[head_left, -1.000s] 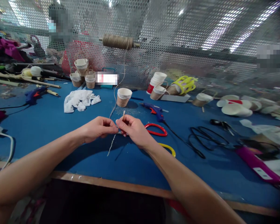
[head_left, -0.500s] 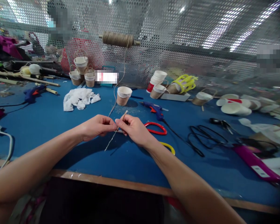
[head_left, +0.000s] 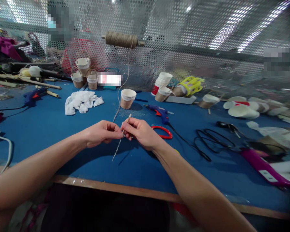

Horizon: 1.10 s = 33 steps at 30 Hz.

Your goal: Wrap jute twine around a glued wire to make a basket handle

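Observation:
Above the blue tabletop my two hands meet, fingertips close together. My right hand [head_left: 137, 132] is closed in a pinch on a thin twisted wire [head_left: 116, 149]; its tan, wrapped-looking upper end pokes out above the fingers and the pale bare length slants down to the left. My left hand [head_left: 105, 132] is pinched on the twine [head_left: 119, 100], which comes down from a spool [head_left: 121, 40] hung on the mesh; the bit inside the fingertips is hidden. Just beyond the hands stands a small paper cup wrapped in brown cord [head_left: 127, 102]. Red-handled scissors [head_left: 165, 138] lie partly under my right hand.
A blue glue gun [head_left: 160, 114] lies right of the cup, its black cable [head_left: 183, 140] trailing right. White lace [head_left: 78, 102] and little handled baskets [head_left: 83, 66] are at left. Stacked paper cups [head_left: 163, 80] stand back right; a purple power strip [head_left: 263, 166] lies far right.
Both hands have shifted slightly right, the right fingers rolling a little on the wire. The wire's lower tip has moved right and down. My right forearm now covers more of the yellow handle.

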{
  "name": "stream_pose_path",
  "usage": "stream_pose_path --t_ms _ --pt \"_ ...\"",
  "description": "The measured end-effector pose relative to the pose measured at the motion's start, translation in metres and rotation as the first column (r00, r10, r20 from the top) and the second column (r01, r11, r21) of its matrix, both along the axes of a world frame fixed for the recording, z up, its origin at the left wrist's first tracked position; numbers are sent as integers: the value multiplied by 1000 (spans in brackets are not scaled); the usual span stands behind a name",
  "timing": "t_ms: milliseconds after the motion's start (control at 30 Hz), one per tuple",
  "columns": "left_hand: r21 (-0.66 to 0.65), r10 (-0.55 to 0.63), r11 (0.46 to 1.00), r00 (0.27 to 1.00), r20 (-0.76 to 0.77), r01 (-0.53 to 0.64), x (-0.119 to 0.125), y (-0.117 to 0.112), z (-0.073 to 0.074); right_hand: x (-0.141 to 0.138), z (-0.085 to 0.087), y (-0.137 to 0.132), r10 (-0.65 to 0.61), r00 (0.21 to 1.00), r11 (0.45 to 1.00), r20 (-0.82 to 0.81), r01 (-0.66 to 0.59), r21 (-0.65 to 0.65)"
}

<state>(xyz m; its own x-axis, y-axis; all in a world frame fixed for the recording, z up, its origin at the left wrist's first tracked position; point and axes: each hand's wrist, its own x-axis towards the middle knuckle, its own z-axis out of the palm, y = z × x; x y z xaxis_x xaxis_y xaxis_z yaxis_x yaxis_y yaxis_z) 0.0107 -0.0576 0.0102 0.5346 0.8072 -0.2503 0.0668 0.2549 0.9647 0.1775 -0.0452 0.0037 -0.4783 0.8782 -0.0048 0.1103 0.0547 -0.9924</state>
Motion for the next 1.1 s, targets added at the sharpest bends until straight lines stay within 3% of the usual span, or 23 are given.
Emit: stream_pose_path --t_ms 133,400,633,800,933,1100 --pt "62 2 998 999 -43 0 -2 0 3 0 0 -1 -67 997 995 35 64 71" --pt "197 10 980 979 -202 31 -3 2 0 -1 -1 -1 -85 986 987 146 63 148" --pt "202 22 979 976 -216 23 -3 1 1 -2 2 0 -137 966 967 222 81 243" --pt "148 24 989 987 -158 0 -1 1 1 -4 -3 -1 -141 981 981 135 120 151" --pt "67 5 998 998 -67 -1 -1 2 -2 -5 -5 -2 -31 1000 999 -3 31 15" --pt "115 4 993 997 -80 5 -1 2 -2 -4 -4 -2 -79 995 994 68 74 79"
